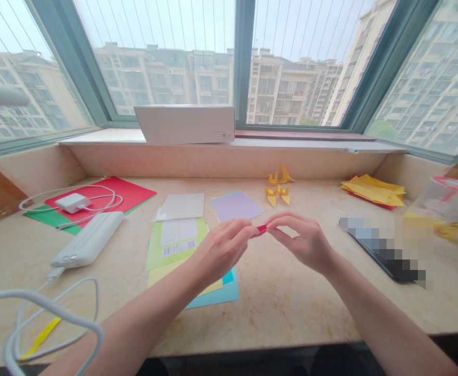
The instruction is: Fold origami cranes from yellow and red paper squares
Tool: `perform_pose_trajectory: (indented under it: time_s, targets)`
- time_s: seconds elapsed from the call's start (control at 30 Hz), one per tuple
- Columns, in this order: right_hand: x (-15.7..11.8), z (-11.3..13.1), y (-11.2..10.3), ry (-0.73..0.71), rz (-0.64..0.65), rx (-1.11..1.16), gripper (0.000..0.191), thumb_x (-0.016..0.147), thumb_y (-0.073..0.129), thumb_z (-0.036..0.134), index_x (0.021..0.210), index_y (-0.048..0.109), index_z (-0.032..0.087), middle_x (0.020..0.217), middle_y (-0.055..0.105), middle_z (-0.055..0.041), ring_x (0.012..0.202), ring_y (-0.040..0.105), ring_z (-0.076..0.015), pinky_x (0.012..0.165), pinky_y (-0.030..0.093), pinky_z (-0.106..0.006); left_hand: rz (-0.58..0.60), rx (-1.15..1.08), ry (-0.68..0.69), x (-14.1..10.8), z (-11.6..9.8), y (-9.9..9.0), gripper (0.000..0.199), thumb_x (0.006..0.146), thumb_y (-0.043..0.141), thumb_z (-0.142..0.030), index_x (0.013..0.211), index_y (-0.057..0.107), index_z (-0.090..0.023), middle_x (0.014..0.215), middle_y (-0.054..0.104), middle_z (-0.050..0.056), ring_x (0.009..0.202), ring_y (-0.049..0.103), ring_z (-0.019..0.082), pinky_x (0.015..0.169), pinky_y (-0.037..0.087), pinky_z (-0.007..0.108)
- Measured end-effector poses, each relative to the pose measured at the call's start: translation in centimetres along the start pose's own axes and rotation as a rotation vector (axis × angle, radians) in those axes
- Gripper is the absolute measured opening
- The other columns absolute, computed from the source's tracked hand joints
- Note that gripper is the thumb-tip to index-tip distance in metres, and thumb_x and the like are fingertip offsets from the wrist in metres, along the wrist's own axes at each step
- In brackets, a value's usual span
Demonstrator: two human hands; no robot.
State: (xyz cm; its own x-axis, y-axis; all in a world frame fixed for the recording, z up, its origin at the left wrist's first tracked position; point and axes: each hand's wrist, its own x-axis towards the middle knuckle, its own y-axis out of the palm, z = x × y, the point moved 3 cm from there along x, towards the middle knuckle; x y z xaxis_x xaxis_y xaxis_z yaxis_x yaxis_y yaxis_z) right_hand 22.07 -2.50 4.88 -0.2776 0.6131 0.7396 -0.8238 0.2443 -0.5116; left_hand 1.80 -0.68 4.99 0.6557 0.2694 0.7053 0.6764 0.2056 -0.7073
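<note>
A small folded piece of red paper (260, 230) is held above the marble counter, between my two hands. My left hand (229, 241) pinches its left end, and my right hand (301, 237) grips the other end between thumb and forefinger. Behind the hands stand several folded yellow paper figures (278, 194). Below and left of my left hand lie a green patterned packet with a label (154, 250) and blue sheets (224, 293). A purple sheet (236, 206) lies just beyond my left hand.
At left are a white power bank (90, 240), a charger (72, 202), looping cables and red sheets (130, 196) over green ones. Right holds a dark phone (381, 253), yellow paper (375, 189) and a clear cup (444, 203). A white box (185, 124) stands on the sill.
</note>
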Motion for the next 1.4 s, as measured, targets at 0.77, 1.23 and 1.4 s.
perform_pose_trajectory:
  time_s: [0.77,1.23,1.4]
  targets:
    - [0.1,0.3,0.1,0.027,-0.058,0.019,0.009,0.089,0.07,0.017,0.095,0.071,0.023,0.095,0.074,-0.0037,0.091,0.069,-0.0191,0.084,0.053,-0.034,-0.006,-0.293,-0.29,-0.5,0.2,0.5,0.017,0.101,0.051,-0.024,0.103,0.067,-0.017,0.086,0.064,0.003,0.075,0.061,0.012,0.069,0.049,0.022]
    - [0.1,0.0,0.0,0.215,0.058,0.195,0.007,0.09,0.069,0.025,0.094,0.073,0.023,0.093,0.074,-0.0031,0.087,0.068,-0.0183,0.083,0.055,-0.034,-0.004,-0.336,-0.291,-0.3,0.2,0.7,0.024,0.102,0.047,-0.027,0.107,0.068,-0.017,0.087,0.066,0.005,0.076,0.064,0.012,0.07,0.052,0.024]
    - [0.1,-0.3,0.0,0.273,0.059,0.169,0.013,0.092,0.065,0.033,0.093,0.073,0.022,0.088,0.074,-0.0035,0.081,0.066,-0.0189,0.076,0.055,-0.035,-0.004,-0.341,-0.266,-0.4,0.2,0.5,0.023,0.103,0.046,-0.025,0.113,0.065,-0.017,0.089,0.066,0.005,0.077,0.064,0.012,0.07,0.053,0.024]
